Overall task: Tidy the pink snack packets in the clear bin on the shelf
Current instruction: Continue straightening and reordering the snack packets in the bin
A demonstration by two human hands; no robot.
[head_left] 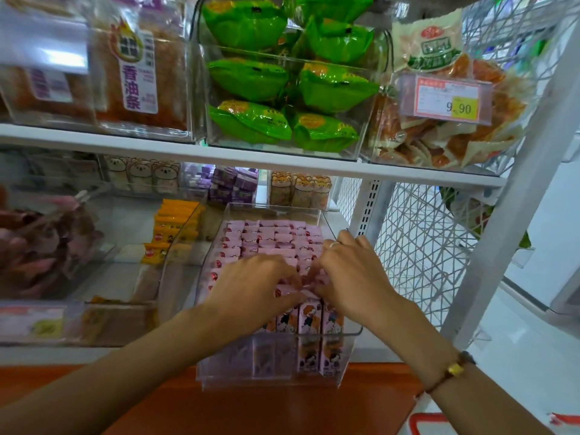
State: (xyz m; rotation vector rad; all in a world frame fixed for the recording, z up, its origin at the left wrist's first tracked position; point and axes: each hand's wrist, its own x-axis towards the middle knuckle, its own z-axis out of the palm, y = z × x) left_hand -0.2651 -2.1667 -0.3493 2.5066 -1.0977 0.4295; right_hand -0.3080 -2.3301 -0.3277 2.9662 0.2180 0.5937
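The pink snack packets (273, 238) stand in upright rows inside the clear bin (343, 335) on the lower shelf (94, 351). We reach in palms down, our left hand (251, 284) and right hand (348, 274) meeting at the front rows, fingertips pinching packet tops between them. Green packets (251, 76) sit above.

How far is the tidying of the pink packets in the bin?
Done: the back rows of pink packets stand in neat lines in the bin. In hand: the left hand and right hand pinch packets in the front rows. Left: straightening those front rows.
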